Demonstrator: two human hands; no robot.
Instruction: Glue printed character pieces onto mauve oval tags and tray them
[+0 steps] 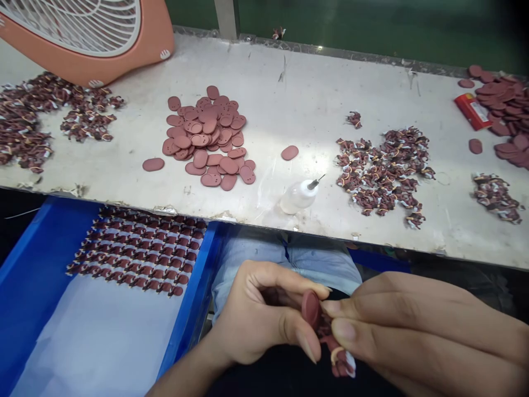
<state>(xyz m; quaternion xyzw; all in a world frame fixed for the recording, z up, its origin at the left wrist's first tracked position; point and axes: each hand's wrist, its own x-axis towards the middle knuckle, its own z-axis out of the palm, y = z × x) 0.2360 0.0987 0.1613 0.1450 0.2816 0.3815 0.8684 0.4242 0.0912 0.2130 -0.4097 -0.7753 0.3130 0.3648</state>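
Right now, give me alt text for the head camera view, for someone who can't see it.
Two bare hands, left hand and right hand, pinch a small reddish-brown oval piece together over the lap. Beyond, a worn white table holds a pile of oval pieces, a glue bottle, and a blue tray of finished rows.

The left hand (258, 314) comes up from the lower edge on a bare forearm, palm turned inward, its fingers (289, 281) curled and the thumb stretched toward the right. The right hand (417, 331) enters from the right edge, back upward, its fingers lying long and nearly level, pinched together. Both sets of fingertips meet low in the middle, touching.
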